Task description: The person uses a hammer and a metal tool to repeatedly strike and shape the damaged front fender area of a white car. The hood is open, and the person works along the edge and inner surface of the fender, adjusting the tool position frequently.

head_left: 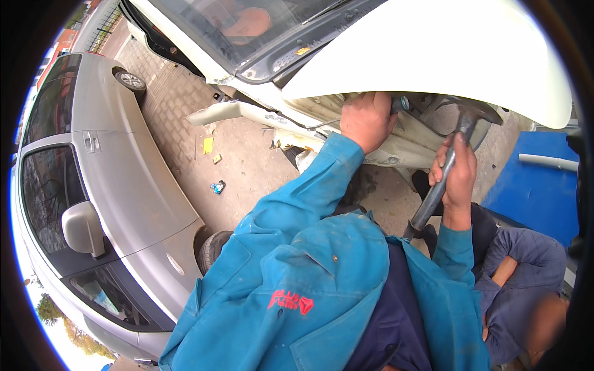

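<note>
My right hand (455, 171) is closed round the metal handle of a hammer (438, 188), whose dark head is up beside the raised bonnet's edge. My left hand (369, 120) is closed at the bare inner wing (402, 145) of a pale car. From its right side sticks the dark, round butt of a screwdriver-like tool (401, 104); a thin metal rod shows on its left, seemingly the same tool's shaft. Where the rod's tip meets the bodywork I cannot make out. The hammer head stands apart from the butt, to its right.
The white bonnet (433, 49) hangs over both hands. A bent strip of bodywork (235, 112) juts out left. Beyond it a silver car (133, 185) is parked. Close at my right crouches another person (526, 272), near a blue panel (532, 191). Scraps (208, 145) litter the ground.
</note>
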`<state>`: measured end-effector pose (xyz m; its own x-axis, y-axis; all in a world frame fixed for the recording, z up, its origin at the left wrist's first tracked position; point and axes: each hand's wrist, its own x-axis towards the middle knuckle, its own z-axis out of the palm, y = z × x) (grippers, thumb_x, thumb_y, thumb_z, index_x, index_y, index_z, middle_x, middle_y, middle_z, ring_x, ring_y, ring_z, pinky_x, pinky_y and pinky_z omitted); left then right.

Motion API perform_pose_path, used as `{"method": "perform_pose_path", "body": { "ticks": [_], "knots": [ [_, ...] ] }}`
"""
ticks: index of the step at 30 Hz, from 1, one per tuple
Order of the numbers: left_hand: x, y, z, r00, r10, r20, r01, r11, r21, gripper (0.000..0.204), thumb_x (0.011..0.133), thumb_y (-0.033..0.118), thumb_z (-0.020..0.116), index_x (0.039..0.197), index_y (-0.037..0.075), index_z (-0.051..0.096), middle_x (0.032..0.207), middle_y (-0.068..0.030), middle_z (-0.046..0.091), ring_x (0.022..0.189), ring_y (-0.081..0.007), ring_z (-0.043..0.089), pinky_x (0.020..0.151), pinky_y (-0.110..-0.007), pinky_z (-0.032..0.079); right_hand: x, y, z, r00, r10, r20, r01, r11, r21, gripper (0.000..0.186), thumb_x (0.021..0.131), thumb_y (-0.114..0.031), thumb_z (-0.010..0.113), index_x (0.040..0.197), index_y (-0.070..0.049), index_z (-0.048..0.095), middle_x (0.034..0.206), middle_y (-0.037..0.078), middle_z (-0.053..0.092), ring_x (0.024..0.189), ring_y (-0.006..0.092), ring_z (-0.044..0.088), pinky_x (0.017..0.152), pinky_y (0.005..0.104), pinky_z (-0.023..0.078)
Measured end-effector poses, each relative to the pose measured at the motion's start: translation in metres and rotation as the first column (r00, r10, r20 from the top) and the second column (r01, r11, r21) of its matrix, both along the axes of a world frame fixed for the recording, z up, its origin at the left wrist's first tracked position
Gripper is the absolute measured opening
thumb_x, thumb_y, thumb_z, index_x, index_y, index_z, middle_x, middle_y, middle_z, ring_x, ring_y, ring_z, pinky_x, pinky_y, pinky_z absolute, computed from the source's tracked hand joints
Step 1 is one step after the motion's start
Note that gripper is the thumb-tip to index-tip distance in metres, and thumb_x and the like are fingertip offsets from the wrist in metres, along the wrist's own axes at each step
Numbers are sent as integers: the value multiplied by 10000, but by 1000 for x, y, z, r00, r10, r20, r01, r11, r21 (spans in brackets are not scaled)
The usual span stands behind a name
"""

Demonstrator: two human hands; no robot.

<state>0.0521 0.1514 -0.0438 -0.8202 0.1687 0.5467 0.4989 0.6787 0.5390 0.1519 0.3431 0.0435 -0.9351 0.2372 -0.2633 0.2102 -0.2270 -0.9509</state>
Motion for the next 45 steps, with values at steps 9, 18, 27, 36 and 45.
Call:
{"method": "perform_pose_path", "body": {
  "ticks": [9, 18, 27, 36, 45],
  "knots": [
    [2, -6, -1, 1000, -2, 6, 3, 1000, -28, 334, 836, 208, 861, 1002, 73, 604, 865, -151, 687, 741, -394, 705, 629, -515, 572, -2, -4, 5, 984, 154, 86, -160, 984, 75, 377, 1152, -434, 578, 1083, -64, 551, 726, 30, 526, 474, 95, 518, 427, 276, 461],
    [17, -11, 4, 998, -45, -45, 45, 999, 0, 314, 833, 157, 863, 963, 69, 590, 805, -150, 655, 705, -398, 677, 616, -512, 554, 9, -17, -11, 959, 234, 160, -251, 964, 90, 392, 1157, -440, 568, 1095, -53, 546, 736, 32, 531, 479, 103, 536, 421, 272, 467],
    [87, -64, 11, 948, -164, -271, 209, 967, 145, 311, 793, -8, 873, 894, 50, 584, 755, -114, 574, 641, -329, 578, 581, -456, 465, 41, 0, -35, 987, 74, 145, -60, 993, -101, 380, 1159, -429, 560, 1090, -56, 538, 721, 31, 530, 457, 113, 527, 398, 294, 457],
    [69, -46, 18, 943, -248, -224, 269, 961, 70, 303, 831, 46, 877, 842, 64, 576, 716, -97, 535, 607, -323, 559, 549, -450, 450, 61, 20, -53, 971, -45, 235, 72, 992, -107, 353, 1159, -418, 561, 1099, -70, 545, 744, 29, 532, 465, 105, 518, 398, 286, 453],
    [50, -11, 26, 961, -205, -185, 222, 972, 76, 329, 880, 127, 855, 796, 83, 539, 696, -102, 527, 606, -326, 597, 530, -466, 487, 63, 25, -55, 971, -12, 240, 41, 993, -114, 344, 1162, -399, 556, 1106, -60, 548, 727, 34, 538, 461, 106, 519, 399, 280, 447]
  ]
}}
